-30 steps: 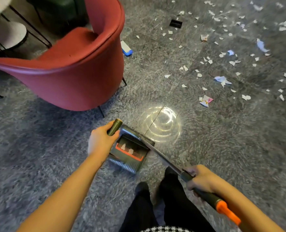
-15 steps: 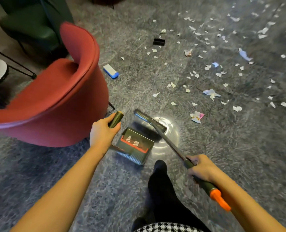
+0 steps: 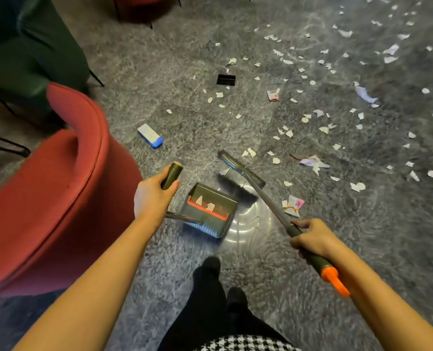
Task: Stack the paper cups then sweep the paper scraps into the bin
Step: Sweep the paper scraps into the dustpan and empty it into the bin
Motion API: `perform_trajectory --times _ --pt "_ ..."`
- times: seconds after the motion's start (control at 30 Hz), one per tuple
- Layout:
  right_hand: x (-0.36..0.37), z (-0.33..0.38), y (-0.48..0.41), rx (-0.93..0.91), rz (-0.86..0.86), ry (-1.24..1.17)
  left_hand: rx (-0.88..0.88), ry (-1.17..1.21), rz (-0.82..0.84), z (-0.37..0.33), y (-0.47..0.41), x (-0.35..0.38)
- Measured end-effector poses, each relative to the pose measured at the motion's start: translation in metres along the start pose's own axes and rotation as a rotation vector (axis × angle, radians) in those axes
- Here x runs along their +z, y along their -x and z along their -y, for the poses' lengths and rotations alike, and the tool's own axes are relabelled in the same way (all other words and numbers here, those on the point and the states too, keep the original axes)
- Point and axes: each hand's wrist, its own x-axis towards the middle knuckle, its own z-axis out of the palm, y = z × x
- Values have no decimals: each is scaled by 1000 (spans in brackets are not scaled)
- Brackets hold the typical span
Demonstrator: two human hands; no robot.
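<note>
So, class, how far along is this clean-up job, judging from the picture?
Cup stacking cannot be judged: no cups show. In hand: the left hand grips the dustpan by its handle, the right hand grips the broom, bristles beside the pan. Left: paper scraps litter the floor.

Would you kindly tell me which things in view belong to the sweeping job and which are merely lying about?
For the job:
broom, gripped by the right hand
dustpan, its handle gripped by the left hand
scattered paper scraps

Lying about:
red chair
green chair
white-and-blue box
small black object
</note>
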Motion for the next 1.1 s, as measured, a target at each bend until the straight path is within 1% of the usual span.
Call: perform_trajectory --times 0.2,0.37,0.57,0.67,0.77,0.93,1.03,1.1 --pt "-25 60 -63 13 -50 -36 -6 19 54 -19 -87 21" --pt "-34 116 -122 63 -85 -94 34 5 187 -29 -168 34" --pt "-42 166 -178 103 -134 -195 42 15 220 -32 -238 42" --pt "-50 182 -198 116 -140 -242 61 0 262 -30 -257 48" --pt "-59 194 -219 122 -139 -272 69 -27 255 -27 -275 53" --pt "-60 198 -248 148 -129 -204 61 -18 241 -33 -297 68" --pt "-55 199 -261 172 -99 -179 41 -50 241 -40 -308 73" --pt "-49 197 -264 179 -66 -121 44 -62 239 -40 -312 74"
